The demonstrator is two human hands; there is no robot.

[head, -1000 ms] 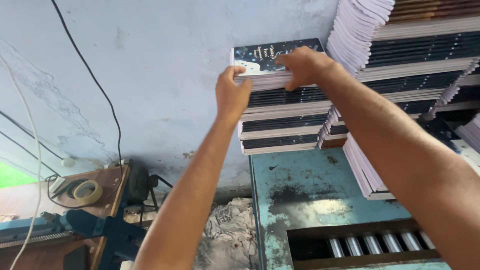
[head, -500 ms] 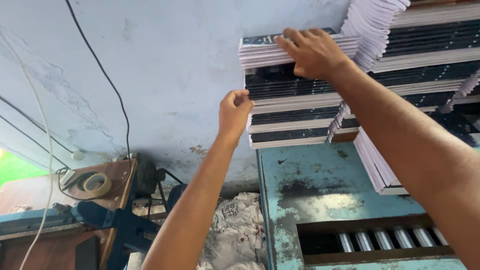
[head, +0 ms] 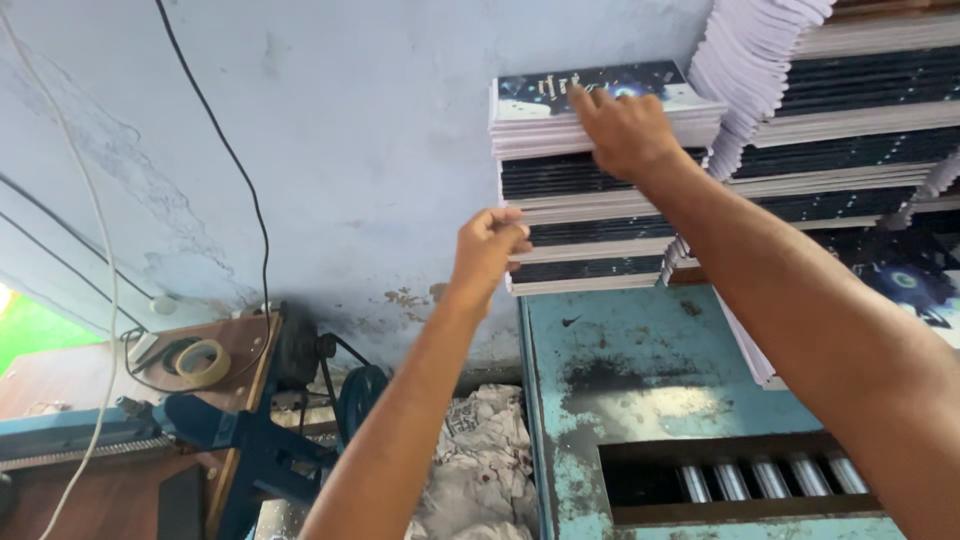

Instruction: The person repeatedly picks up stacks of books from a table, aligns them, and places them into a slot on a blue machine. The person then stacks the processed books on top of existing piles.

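A tall stack of booklets [head: 590,210] with dark covers and white page edges stands on a worn teal metal table [head: 640,370] against the wall. My right hand [head: 620,130] lies flat on the top booklets, fingers spread over the front edge of the top bundle [head: 545,110]. My left hand [head: 487,245] is lower, fingers curled loosely, touching the left side of the stack near its middle. It holds nothing that I can see.
More booklet stacks [head: 850,120] lean at the right. Rollers [head: 760,478] sit in a slot in the table. A tape roll [head: 202,360] lies on a wooden board at left, above a blue machine [head: 240,440]. Crumpled paper [head: 480,470] fills the gap. Cables [head: 230,150] hang on the wall.
My left hand dropped from the top bundle's left edge to the middle of the stack. My right hand stayed on the top booklets, and the view shifted slightly.
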